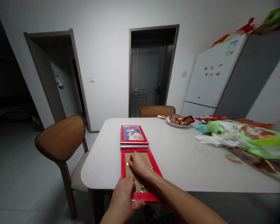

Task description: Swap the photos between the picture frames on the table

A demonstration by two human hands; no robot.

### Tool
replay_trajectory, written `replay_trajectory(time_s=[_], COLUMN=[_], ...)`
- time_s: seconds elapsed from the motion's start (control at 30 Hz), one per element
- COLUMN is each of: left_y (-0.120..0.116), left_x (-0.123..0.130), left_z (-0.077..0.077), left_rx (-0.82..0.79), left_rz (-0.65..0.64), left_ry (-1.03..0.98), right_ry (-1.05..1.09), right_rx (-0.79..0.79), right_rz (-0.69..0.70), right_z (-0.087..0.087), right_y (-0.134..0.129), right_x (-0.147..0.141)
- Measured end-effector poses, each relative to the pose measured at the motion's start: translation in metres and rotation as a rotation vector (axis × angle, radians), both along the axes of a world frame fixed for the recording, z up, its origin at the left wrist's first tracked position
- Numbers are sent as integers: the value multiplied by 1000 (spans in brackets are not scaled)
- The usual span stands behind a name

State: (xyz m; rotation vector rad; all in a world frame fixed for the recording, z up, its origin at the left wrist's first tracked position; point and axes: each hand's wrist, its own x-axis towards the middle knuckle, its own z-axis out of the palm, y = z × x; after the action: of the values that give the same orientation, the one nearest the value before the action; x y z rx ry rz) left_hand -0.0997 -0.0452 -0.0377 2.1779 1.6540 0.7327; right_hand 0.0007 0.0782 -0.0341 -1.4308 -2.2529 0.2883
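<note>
A red picture frame (123,168) lies face down at the table's near edge, its brown backing board (138,179) up. Small metal clips (142,188) sit along the board's sides. My left hand (124,196) grips the frame's near left corner, thumb below and fingers over the edge. Curled over the upper left part of the board, my right hand (139,163) has its fingers pressed together; whatever they pinch is hidden. Just beyond is a second red frame (145,137), face up with a photo of people (133,133), on what looks like a stack of frames.
The white table (182,161) carries a plate of snacks (180,125) at the back. A green bag (259,137), white tissue (214,139) and a tape roll (233,158) lie to the right. Wooden chairs stand left (60,137) and behind (157,110). A fridge (207,77) is at the back right.
</note>
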Motion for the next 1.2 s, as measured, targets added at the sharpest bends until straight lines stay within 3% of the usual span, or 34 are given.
replay_trajectory(time_s=[0.1,0.37,0.63,0.73,0.9,1.2], left_y=[-3,-3,-3,-3,-2,-1], left_x=[3,5,4,3,1,2], left_z=[3,10,7,6,4,-5], left_rx=[4,-28,14,6,-2,6], left_rz=[3,13,2,7,12,19], left_ry=[-6,25,15,12,18,3], right_ry=[23,41,12,39,88,81], right_rx=[-7,-7,16,9,1,-145], right_rz=[9,272,355,301,54,-144], right_z=[0,-1,2,4,4,-5], right_y=[1,-12,-25,-20,4,33], right_x=[3,5,8,13,25,16])
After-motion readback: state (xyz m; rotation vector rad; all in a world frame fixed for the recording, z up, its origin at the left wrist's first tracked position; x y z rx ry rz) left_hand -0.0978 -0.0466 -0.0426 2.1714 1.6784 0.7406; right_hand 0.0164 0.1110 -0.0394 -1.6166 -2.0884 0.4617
